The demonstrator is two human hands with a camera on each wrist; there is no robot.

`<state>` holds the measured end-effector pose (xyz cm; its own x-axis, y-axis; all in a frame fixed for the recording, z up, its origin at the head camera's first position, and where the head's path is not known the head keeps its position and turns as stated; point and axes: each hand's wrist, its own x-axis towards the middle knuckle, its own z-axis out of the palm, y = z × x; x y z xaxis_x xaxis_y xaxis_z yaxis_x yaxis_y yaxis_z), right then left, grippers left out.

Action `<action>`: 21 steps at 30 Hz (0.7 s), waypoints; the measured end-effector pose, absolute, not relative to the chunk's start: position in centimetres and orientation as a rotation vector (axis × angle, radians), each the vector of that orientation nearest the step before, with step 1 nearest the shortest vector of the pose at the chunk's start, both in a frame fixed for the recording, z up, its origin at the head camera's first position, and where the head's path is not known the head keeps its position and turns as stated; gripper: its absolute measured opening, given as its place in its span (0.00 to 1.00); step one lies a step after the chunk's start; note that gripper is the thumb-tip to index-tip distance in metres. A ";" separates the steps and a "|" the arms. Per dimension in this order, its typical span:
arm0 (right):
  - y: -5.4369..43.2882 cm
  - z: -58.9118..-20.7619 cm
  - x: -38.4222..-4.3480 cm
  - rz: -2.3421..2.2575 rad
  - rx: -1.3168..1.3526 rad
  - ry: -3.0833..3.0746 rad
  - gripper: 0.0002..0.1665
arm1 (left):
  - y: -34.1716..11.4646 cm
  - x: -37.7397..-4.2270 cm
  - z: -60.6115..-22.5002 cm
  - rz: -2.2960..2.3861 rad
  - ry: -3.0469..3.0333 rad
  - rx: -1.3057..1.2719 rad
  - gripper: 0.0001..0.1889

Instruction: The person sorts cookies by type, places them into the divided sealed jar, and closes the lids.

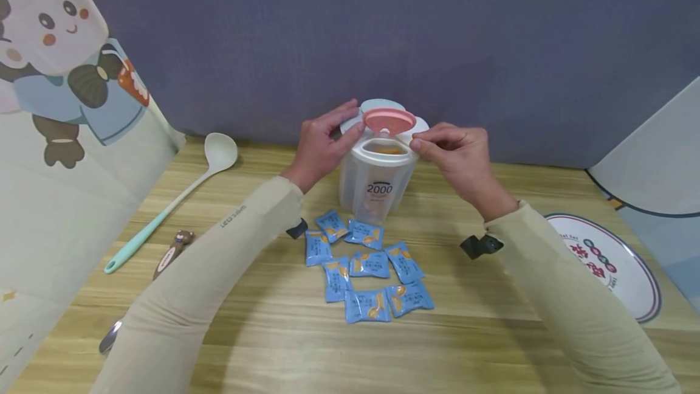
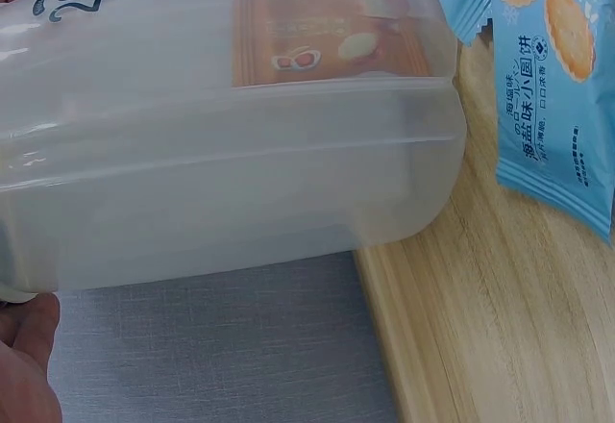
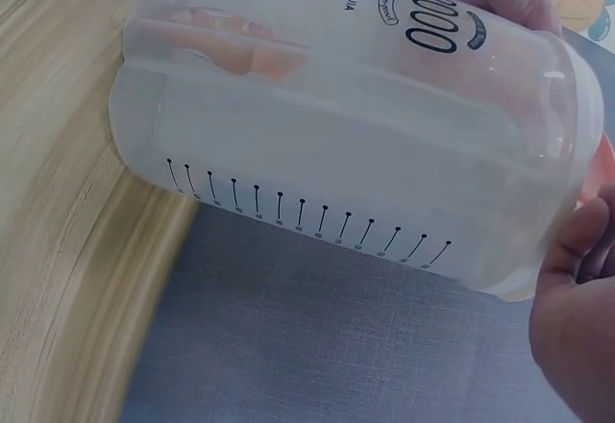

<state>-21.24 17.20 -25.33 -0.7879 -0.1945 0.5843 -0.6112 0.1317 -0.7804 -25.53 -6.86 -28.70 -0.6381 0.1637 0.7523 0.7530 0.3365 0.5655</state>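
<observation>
A translucent storage container [image 1: 361, 184] marked 2000 stands upright near the back wall. Its white lid [image 1: 352, 123] has a pink flap [image 1: 389, 121] raised over an opening at the front. Through the side, an orange packet [image 2: 327, 34] shows near the bottom. My left hand [image 1: 324, 141] grips the lid's left side, thumb toward the flap. At the right edge of the lid, my right hand [image 1: 462, 154] pinches the rim with thumb and forefinger; its other fingers are curled. Several blue biscuit packets [image 1: 369, 264] lie on the table in front of the container.
A pale ladle [image 1: 220, 154] with a green handle lies at the left. Closer, a brown bear-topped utensil [image 1: 174, 251] is partly hidden under my left sleeve. To the right, a white plate [image 1: 629, 272] with red print sits partly behind my right forearm. The wall [image 1: 273, 35] rises behind.
</observation>
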 end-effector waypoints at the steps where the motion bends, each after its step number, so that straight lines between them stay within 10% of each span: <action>1: 17.2 -25.4 -21.3 1.703 0.782 -2.065 0.03 | -6.9 -25.5 -28.7 -1.299 -2.015 -0.799 0.18; 21: 17.4 -24.4 -22.0 1.838 0.759 -1.913 0.10 | -6.8 -25.5 -28.6 -1.288 -2.005 -0.792 0.17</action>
